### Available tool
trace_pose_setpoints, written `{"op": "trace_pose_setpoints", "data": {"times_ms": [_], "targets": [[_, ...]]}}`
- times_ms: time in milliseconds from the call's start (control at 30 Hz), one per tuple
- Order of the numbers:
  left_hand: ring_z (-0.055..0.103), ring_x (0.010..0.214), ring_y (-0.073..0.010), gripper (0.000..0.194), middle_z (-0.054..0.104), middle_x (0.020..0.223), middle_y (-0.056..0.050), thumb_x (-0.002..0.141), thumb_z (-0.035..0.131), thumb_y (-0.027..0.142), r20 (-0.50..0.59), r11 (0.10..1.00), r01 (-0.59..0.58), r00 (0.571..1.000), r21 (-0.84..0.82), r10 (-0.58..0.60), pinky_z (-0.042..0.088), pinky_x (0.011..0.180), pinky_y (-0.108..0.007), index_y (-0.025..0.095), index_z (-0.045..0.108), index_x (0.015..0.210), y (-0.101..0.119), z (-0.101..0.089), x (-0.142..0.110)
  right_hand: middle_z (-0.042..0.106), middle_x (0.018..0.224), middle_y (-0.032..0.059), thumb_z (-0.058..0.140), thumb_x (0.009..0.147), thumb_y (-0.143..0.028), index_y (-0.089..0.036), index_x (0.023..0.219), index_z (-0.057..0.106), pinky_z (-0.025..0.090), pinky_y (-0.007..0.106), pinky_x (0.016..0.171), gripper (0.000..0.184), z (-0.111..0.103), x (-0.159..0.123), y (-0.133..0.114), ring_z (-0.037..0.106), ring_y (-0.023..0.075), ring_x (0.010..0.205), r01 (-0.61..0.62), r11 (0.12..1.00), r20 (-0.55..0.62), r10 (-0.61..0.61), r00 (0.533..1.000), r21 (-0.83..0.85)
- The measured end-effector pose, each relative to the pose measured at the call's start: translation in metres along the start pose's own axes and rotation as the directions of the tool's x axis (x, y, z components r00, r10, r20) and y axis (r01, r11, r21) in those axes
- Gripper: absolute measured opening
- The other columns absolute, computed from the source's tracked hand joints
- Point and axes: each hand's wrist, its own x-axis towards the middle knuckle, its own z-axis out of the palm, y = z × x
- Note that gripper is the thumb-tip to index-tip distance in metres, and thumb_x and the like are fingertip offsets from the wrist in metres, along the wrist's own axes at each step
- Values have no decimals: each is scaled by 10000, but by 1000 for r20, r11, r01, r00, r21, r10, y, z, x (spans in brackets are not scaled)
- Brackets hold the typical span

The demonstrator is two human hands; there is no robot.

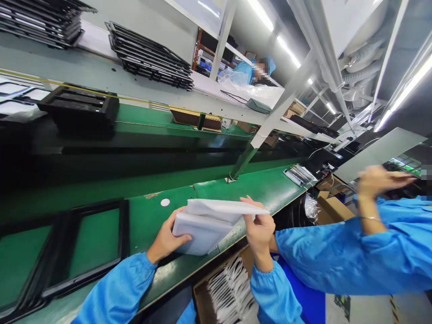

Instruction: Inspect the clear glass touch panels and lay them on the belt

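A stack of white sheets [202, 231], soft-looking and slightly fanned apart, is held above the green workbench. My left hand [172, 236] grips its left side, with the thumb on the near face and the fingers behind. At the right end, my right hand [259, 231] is closed on the corner of the top sheet, which is lifted apart from the rest. Another person's blue sleeve [320, 252] reaches in from the right; that arm's hand is mostly hidden behind my right hand. To the left, black rectangular frames [123, 229] lie overlapping on the bench.
A co-worker's raised hand [378, 180] is blurred at right. Below the bench edge, a cardboard box [200, 294] holds many white strips. A slanting post [246, 157] rises from the green bench [175, 191]. Black frames [148, 54] are stacked on the upper shelf.
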Motion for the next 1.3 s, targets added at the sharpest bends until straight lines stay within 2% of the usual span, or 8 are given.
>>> {"op": "trace_pose_setpoints", "data": {"times_ms": [300, 533, 667, 733, 800, 933, 1100, 1300], "targets": [[728, 1115, -381, 931, 750, 1261, -195, 588, 942, 578, 1, 999, 24, 1000, -23, -24, 605, 985, -489, 117, 640, 1337, 0, 2, 0, 805, 783, 28, 746, 918, -273, -244, 810, 798, 609, 339, 698, 123, -4, -5, 3, 758, 224, 720, -76, 997, -32, 75, 997, -22], [736, 1092, -353, 923, 752, 1262, -192, 612, 931, 584, 37, 997, 61, 998, -39, -60, 621, 948, -446, 118, 616, 1343, -1, 8, -1, 704, 784, 9, 587, 1028, -305, -221, 983, 681, 559, 270, 595, 134, 3, -17, 17, 687, 175, 650, -100, 995, -129, 100, 987, 2], [749, 1002, -341, 710, 780, 1134, -177, 636, 909, 516, 12, 997, 78, 997, -11, -78, 634, 893, -447, 121, 647, 1164, -5, 10, -3, 684, 824, 24, 661, 942, -380, -259, 1034, 662, 586, 312, 612, 152, -5, -28, 27, 680, 197, 667, 31, 1000, -61, -31, 998, -4], [746, 1029, -346, 682, 778, 1155, -177, 631, 905, 495, 11, 997, 77, 997, -14, -77, 628, 920, -454, 131, 638, 1142, -6, 10, -3, 688, 745, 14, 680, 906, -284, -285, 949, 720, 590, 316, 615, 59, -13, -29, 27, 680, 197, 630, 106, 994, 27, -106, 994, -11], [740, 1077, -355, 680, 774, 1187, -174, 619, 909, 483, 14, 997, 75, 997, -16, -75, 618, 957, -460, 144, 632, 1140, -5, 10, -3, 745, 754, 23, 611, 909, -183, -307, 907, 785, 610, 315, 649, 214, -22, -24, 24, 726, 197, 656, 155, 988, 141, -152, 978, -9], [745, 1066, -360, 629, 785, 1122, -159, 622, 906, 462, 11, 997, 80, 997, -2, -80, 617, 960, -471, 157, 634, 1101, -2, 10, -3, 851, 967, 40, 561, 919, -205, -289, 1084, 833, 653, 339, 755, 329, -31, -13, 8, 813, 226, 817, 166, 986, 315, -153, 937, -15], [749, 1027, -356, 588, 789, 1075, -149, 631, 895, 470, 2, 997, 82, 997, 14, -82, 616, 950, -496, 171, 633, 1065, -6, 12, -5, 852, 827, 24, 737, 946, -315, -274, 945, 849, 644, 303, 636, 119, -26, -11, -3, 799, 216, 659, 116, 987, 285, -81, 955, -108], [721, 1128, -381, 632, 777, 1109, -162, 630, 910, 516, -16, 997, 71, 997, 9, -71, 567, 1041, -550, 151, 680, 1093, -9, 11, -5, 854, 949, 22, 675, 970, -197, -287, 999, 819, 585, 553, 1080, 172, -6, 1, -4, 833, 281, 950, 114, 993, 117, -117, 986, 32]]}}
